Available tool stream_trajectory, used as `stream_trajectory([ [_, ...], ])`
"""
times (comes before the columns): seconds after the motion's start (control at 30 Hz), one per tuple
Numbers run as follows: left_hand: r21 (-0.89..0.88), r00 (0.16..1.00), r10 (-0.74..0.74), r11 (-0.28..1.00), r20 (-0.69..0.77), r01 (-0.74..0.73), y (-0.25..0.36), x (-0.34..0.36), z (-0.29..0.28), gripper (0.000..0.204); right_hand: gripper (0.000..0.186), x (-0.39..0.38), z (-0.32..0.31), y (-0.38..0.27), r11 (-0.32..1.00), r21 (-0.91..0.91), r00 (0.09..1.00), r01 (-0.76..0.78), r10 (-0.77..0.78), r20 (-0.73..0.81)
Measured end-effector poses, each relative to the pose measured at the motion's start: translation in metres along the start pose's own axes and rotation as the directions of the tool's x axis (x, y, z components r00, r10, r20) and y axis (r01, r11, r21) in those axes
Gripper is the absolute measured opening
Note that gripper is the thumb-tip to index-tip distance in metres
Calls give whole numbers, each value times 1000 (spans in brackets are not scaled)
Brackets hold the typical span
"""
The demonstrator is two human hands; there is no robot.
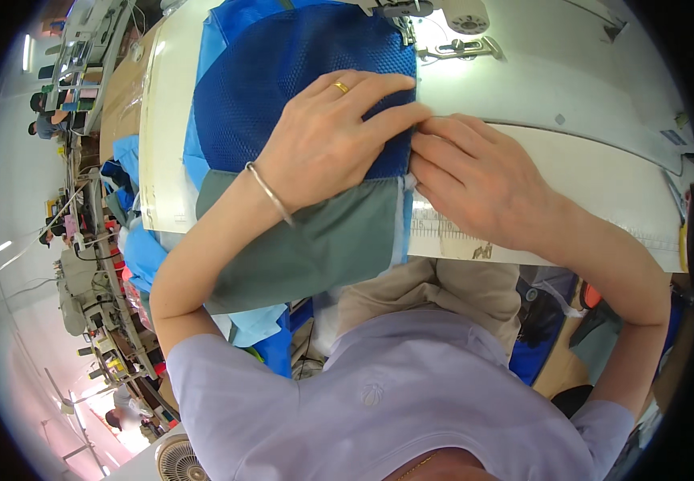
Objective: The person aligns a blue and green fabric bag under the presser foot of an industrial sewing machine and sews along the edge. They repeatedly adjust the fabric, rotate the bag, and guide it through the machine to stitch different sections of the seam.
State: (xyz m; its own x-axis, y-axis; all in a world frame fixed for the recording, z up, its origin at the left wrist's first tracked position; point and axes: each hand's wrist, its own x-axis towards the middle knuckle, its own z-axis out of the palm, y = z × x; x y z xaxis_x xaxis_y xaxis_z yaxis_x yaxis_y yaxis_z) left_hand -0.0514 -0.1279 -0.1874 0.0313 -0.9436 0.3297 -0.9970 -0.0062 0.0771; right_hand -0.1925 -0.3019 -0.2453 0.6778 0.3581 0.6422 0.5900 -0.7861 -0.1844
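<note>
Blue mesh fabric [242, 104] lies on the sewing table, joined along a seam to a grey-green fabric panel [315, 240] that hangs over the front edge. My left hand [327, 136] rests on the mesh, fingers stretched toward its right edge, the thumb touching my right hand. My right hand [479, 176] is closed, pinching the fabric's right edge just above the seam; its fingertips partly hide the cloth there. Beyond my hands, the presser foot [405, 32] of a sewing machine stands at the mesh's upper right corner. Brighter blue fabric [194, 152] shows beneath the mesh.
A metal edge guide [463, 50] sits right of the presser foot. Ruler markings [435, 224] run along the table's front. More blue cloth [145, 255] is heaped at the left. Other machines [82, 293] and people stand far left; a fan [182, 461] is at the lower left.
</note>
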Motion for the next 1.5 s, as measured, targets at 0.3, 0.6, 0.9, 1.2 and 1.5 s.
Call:
stream_trajectory([
  [0.3, -17, 996, -53, 999, -78, 52, -4, -11, 9, 33, 28, 1, 0, 0, 1000, 20, 1000, -8, 8, 13],
  [0.6, -15, 991, -52, 999, -124, 50, -4, -16, 16, 37, 28, 1, -2, 1, 999, 27, 999, -29, 28, 36],
  [0.9, -93, 980, -60, 995, -190, 43, -7, -20, 20, 33, 28, 4, -7, -1, 999, 27, 997, -34, 32, 73],
  [1.2, -101, 985, -80, 993, -154, 65, -8, -20, 20, 26, 28, 5, -6, 2, 997, 58, 999, -51, 51, 4],
  [1.5, -159, 977, -115, 983, -177, 87, -10, -23, 23, 28, 30, 15, -8, 11, 995, -56, 996, 84, -84, 11],
])
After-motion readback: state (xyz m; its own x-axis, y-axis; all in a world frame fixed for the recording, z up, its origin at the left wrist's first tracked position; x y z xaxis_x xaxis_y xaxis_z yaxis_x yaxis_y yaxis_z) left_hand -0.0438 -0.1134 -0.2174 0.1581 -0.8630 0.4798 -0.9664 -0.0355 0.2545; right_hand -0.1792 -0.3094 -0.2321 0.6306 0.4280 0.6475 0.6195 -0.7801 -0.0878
